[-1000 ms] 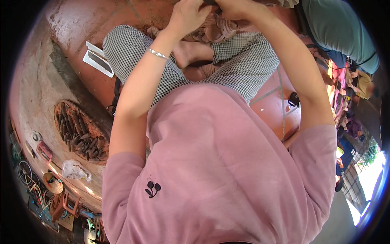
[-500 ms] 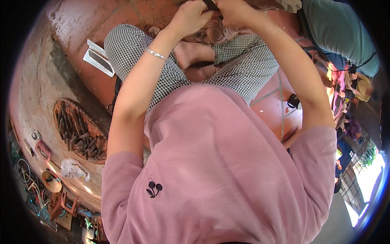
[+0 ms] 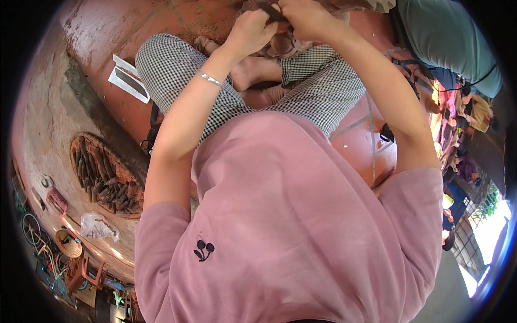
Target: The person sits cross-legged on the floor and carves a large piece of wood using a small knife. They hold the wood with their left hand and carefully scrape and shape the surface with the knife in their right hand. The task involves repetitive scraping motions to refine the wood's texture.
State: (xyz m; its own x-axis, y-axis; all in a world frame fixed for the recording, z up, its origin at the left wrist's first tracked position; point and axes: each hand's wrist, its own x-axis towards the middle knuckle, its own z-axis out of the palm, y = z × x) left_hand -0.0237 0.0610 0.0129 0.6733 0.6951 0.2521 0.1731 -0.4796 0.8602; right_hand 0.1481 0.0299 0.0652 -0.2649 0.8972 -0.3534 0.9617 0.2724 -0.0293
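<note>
1. Left hand (image 3: 252,32) and right hand (image 3: 313,22) have come closer to the bare foot (image 3: 250,75), their fingers gripping a dark strip (image 3: 271,11).
2. The strip, beyond the foot, shows more clearly; handling it apparently continues.

No text, label, brand, number or sign can be read on any item in the frame.
</note>
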